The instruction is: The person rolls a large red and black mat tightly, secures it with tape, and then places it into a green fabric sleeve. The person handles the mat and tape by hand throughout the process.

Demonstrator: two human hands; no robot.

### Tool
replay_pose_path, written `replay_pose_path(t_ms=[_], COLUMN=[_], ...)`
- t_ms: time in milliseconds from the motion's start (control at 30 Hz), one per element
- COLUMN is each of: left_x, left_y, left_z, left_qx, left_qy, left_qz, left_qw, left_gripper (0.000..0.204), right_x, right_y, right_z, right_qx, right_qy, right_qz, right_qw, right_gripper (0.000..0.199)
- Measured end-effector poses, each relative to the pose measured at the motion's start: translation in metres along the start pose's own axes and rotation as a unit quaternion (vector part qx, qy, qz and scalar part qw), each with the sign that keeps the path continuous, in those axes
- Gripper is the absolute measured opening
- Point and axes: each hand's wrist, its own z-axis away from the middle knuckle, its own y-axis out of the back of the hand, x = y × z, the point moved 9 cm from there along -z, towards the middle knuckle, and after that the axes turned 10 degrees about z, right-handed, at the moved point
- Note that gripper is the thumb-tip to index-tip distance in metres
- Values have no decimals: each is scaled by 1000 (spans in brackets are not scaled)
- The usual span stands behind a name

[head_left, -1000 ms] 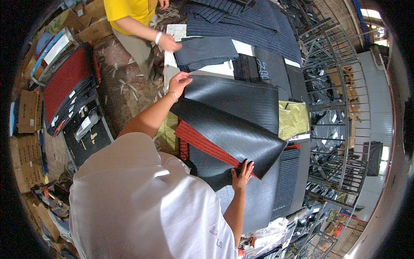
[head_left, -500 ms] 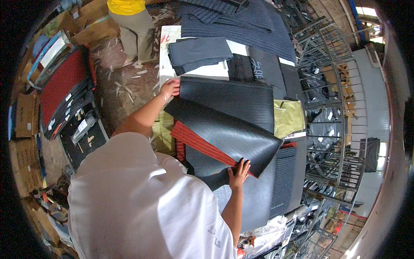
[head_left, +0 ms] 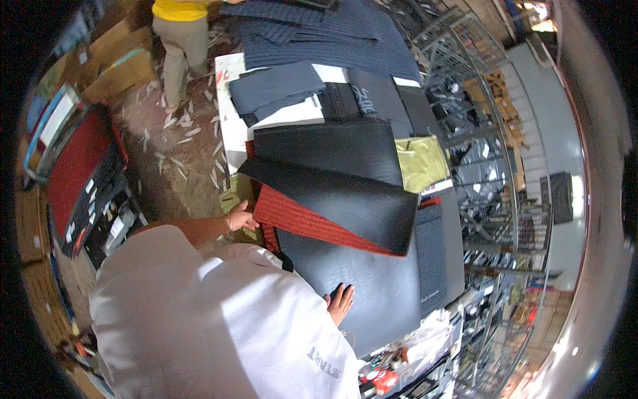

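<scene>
A mat with a black rubber back (head_left: pixel 325 149) lies on the stack, one part folded over so that its red ribbed face (head_left: pixel 292 216) shows as a wedge. Next to the left edge of that wedge is my left hand (head_left: pixel 243 217), fingers stretched out; whether they touch the mat is hard to tell. My right hand (head_left: pixel 340 304) lies with fingers spread on a smooth black sheet (head_left: pixel 372 292) nearer to me. It holds nothing.
Folded dark grey mats (head_left: pixel 276 92) and dark ribbed mats (head_left: pixel 332 40) lie at the far end of the table. An olive-yellow packet (head_left: pixel 422 163) sits right of the fold. Metal racks (head_left: pixel 492 166) stand to the right. At far left another person (head_left: pixel 179 50) stands among cardboard boxes (head_left: pixel 119 73).
My left hand has left the mat's far left corner and come nearer to me. My right hand has slid off the folded mat toward me. More of the red face shows.
</scene>
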Motion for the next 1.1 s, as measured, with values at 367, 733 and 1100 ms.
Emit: replay_pose_path(t_ms=[367, 733, 1100], left_x=[44, 183, 191], left_y=[-47, -128, -78], left_z=[48, 87, -14], left_qx=[23, -33, 43], left_qy=[-137, -517, -163], left_qz=[-281, -398, -47], left_qw=[950, 757, 984], left_gripper=[68, 56, 85], right_x=[13, -7, -9], right_y=[-42, 28, 34], right_z=[166, 148, 152], right_qx=[20, -45, -41], right_qy=[-132, -119, -122], right_qz=[61, 10, 34], right_qw=[989, 992, 991], right_gripper=[71, 89, 62])
